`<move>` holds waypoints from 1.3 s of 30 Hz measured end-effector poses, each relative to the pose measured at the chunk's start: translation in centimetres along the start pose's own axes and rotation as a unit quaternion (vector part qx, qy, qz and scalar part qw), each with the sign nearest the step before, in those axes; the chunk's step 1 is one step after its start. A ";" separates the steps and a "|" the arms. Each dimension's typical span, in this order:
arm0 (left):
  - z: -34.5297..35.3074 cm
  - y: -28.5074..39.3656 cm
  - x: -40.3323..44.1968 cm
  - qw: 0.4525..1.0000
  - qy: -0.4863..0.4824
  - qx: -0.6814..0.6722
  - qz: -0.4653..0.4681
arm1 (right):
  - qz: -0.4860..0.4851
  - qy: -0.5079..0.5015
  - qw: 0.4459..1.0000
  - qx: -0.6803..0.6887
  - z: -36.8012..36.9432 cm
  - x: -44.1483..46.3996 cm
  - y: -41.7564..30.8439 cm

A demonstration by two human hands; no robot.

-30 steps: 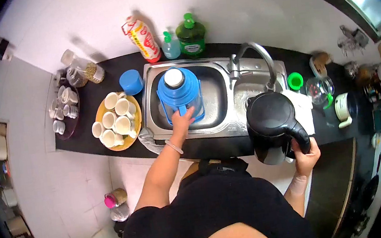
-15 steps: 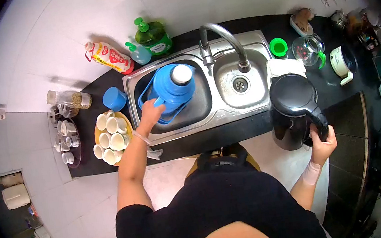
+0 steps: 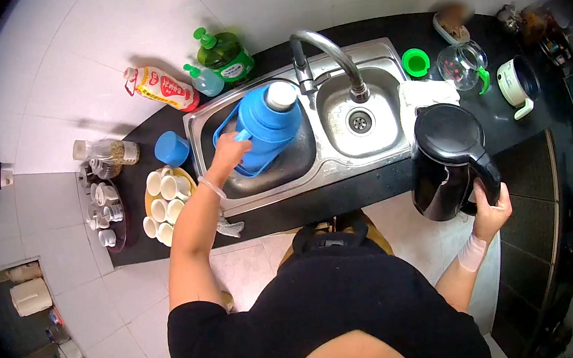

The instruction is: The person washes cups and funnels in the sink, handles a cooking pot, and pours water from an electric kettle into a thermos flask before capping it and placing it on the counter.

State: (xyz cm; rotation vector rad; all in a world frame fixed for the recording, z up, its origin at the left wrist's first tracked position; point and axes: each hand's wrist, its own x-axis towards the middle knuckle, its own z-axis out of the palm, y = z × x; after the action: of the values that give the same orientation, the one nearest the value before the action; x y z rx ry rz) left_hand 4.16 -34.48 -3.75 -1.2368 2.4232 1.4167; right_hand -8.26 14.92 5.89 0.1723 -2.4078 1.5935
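Note:
My left hand (image 3: 228, 153) is closed around the side handle of a blue thermos flask (image 3: 264, 133). The flask, with a white stopper on top, is over the left basin of the steel sink (image 3: 281, 192) and leans to the right; whether its base touches the basin is hidden. At the counter's right front, my right hand (image 3: 490, 208) grips the handle of a black electric kettle (image 3: 448, 136), whose lid is closed. A blue cup-shaped lid (image 3: 172, 149) sits on the counter left of the sink.
White mugs (image 3: 174, 187) crowd a yellow tray at the left. Behind the sink stand a green soap bottle (image 3: 225, 59) and a red-and-white bottle (image 3: 162, 88). The faucet (image 3: 332, 50) arches over the right basin. A glass pot (image 3: 459, 69) and a cream pot (image 3: 513, 86) stand at the right.
The thermos flask has shifted a little to the right and away from me, with my left hand on its handle. The kettle, in my right hand, has moved slightly right.

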 end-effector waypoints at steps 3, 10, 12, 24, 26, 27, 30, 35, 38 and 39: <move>-0.7 -0.9 -0.9 0.984 -0.006 -0.173 -0.041 | 0.007 -0.016 1.000 -0.009 0.0 -0.1 0.2; 0.4 -3.8 -1.8 0.887 0.017 -0.461 -0.015 | 0.005 -0.023 1.000 0.002 1.8 -0.1 -1.8; 1.4 -4.3 -1.6 0.877 0.034 -0.478 0.007 | 0.006 -0.029 1.000 0.004 2.1 -0.2 -2.3; 4.2 -9.1 -2.1 0.882 0.074 -0.466 0.014 | 0.003 -0.027 0.999 0.021 3.8 -0.2 -1.8; 4.0 -9.0 -2.6 0.880 0.075 -0.469 0.018 | -0.006 -0.004 1.000 0.009 4.7 -0.1 -2.2; 3.5 -8.8 -3.0 0.879 0.075 -0.470 0.020 | 0.011 0.001 1.000 -0.003 5.0 0.0 -2.6; 1.4 -8.3 -4.6 0.956 0.120 -0.254 0.083 | 0.022 0.009 1.000 -0.007 5.7 0.3 -2.9; 0.0 -15.3 -7.7 0.937 0.329 -0.075 0.089 | 0.037 0.022 0.999 0.018 7.0 0.7 -3.6; -2.9 -18.0 -8.0 0.925 0.373 -0.048 0.044 | 0.038 0.006 0.999 -0.002 7.1 1.1 -3.1; -4.4 -18.1 -7.2 0.911 0.408 0.007 0.064 | 0.038 0.006 0.999 0.002 7.3 1.2 -3.2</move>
State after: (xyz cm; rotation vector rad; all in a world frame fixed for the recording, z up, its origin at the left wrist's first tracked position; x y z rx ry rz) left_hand 22.51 -38.00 -10.75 -2.0092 3.0417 1.0070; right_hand -9.69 7.03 6.33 0.0730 -2.4298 1.6269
